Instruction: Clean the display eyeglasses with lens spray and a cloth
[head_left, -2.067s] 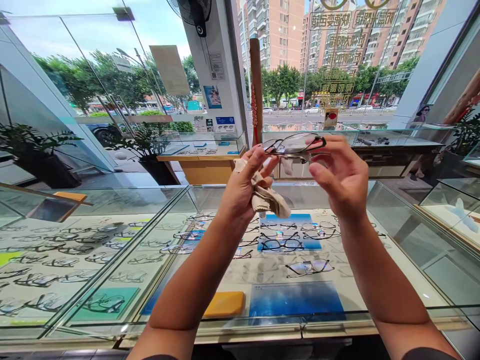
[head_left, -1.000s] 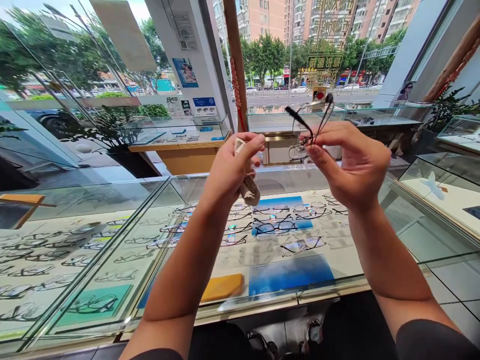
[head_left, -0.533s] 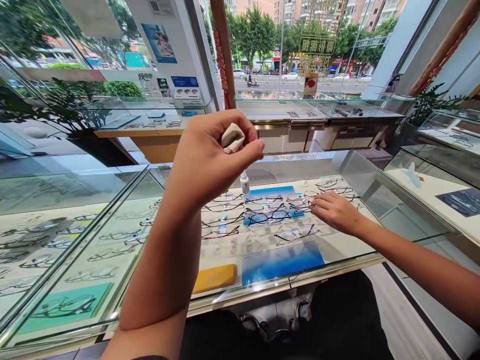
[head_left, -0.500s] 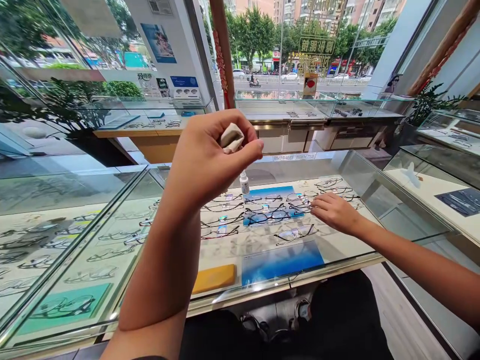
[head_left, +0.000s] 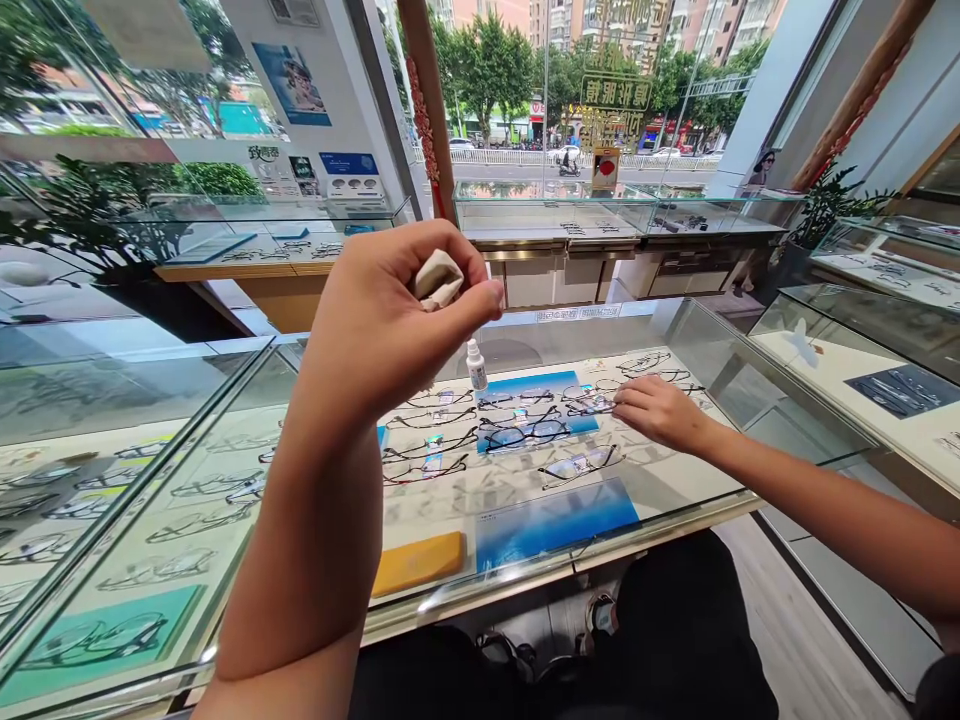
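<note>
My left hand (head_left: 409, 315) is raised over the glass display case (head_left: 517, 595), its fingers curled round a crumpled off-white cloth (head_left: 441, 278). Part of the cloth is hidden in the fist. My right hand (head_left: 656, 412) lies palm down towards the case's right side, fingers stretched out, with nothing seen in it. Beneath the glass are rows of eyeglasses, among them a dark pair (head_left: 527, 432) left of my right hand and a thin-framed pair (head_left: 581, 467) nearer to me. A small white spray bottle (head_left: 476, 368) stands beyond my left wrist.
A yellow glasses case (head_left: 420, 562) and a blue card (head_left: 559, 525) lie along the near side of the display. Another glass case (head_left: 862, 400) adjoins on the right. Further display cases (head_left: 555, 215) line the window. A potted plant (head_left: 112, 260) stands at the left.
The whole view has shifted slightly, so most things appear further left. My left hand keeps its grip on the cloth, and my right hand stays over the display case.
</note>
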